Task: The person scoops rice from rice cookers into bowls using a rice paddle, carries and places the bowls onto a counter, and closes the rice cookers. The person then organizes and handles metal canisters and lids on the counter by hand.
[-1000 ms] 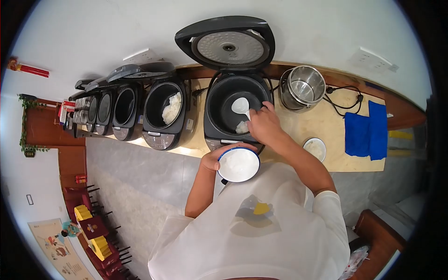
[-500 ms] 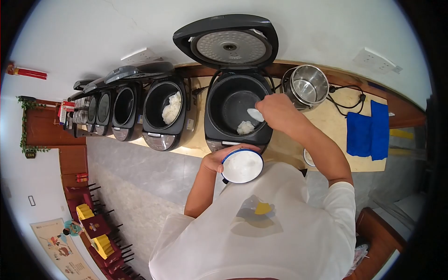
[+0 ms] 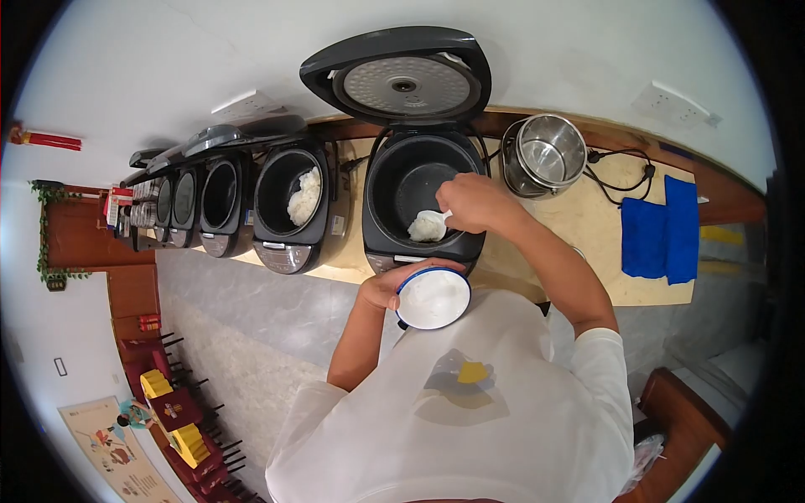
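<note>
My right hand (image 3: 471, 204) is closed around the handle of a white rice paddle (image 3: 439, 216) inside the open rice cooker (image 3: 401, 194). Cooked rice (image 3: 426, 229) lies on and around the paddle's blade, at the near side of the dark inner pot. In front of the cooker, my left hand (image 3: 392, 287) grips a white bowl (image 3: 433, 298) with a blue rim, tilted so its inside shows. Whitish contents or residue coat the bowl's inside; which of the two I cannot tell. The cooker's lid (image 3: 406, 77) stands raised behind the pot.
Left of it is a second open cooker (image 3: 289, 201) holding rice (image 3: 304, 197), then several more cookers in a row. A metal pot (image 3: 550, 152) stands at the right, with a black cable (image 3: 622, 176) and blue cloths (image 3: 658, 236) on the wooden counter (image 3: 587, 268).
My right hand has moved left and slightly down, bringing the paddle to the rice, which now lies on its blade. The bowl in my left hand has hardly moved.
</note>
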`<action>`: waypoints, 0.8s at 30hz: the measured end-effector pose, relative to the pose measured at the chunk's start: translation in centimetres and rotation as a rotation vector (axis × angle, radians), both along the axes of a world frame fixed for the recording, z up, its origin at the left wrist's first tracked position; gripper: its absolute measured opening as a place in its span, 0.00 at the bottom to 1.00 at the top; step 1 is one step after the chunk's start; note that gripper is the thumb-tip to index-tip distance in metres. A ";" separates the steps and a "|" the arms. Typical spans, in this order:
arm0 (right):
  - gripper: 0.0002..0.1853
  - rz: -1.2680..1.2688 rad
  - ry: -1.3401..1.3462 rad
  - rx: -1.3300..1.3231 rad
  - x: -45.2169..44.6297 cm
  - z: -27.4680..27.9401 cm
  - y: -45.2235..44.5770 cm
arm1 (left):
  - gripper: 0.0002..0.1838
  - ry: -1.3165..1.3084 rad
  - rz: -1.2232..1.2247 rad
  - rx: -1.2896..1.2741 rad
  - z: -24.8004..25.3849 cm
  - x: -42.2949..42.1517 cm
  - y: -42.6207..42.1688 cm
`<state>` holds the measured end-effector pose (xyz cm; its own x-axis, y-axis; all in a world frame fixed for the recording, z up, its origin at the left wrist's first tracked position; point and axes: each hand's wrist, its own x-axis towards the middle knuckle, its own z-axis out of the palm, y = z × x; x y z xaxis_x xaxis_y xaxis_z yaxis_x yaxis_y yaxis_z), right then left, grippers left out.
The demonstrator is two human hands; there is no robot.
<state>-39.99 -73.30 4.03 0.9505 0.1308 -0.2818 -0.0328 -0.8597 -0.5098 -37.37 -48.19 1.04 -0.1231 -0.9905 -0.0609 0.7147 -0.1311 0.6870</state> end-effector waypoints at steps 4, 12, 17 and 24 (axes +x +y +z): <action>0.13 -0.053 -0.026 0.072 -0.1 -0.7 0.1 | 0.74 0.021 0.008 0.035 -0.3 0.0 0.0; 0.15 -0.214 -0.051 0.248 -0.1 -1.5 1.1 | 0.71 -0.020 0.023 0.014 0.0 -0.3 -0.2; 0.16 -0.292 -0.050 0.300 0.3 -2.5 1.5 | 0.71 -0.034 0.027 0.035 0.1 -0.5 -0.1; 0.16 -0.220 -0.115 0.374 0.4 -2.8 0.2 | 0.72 -0.008 0.067 0.058 -0.1 -0.6 0.1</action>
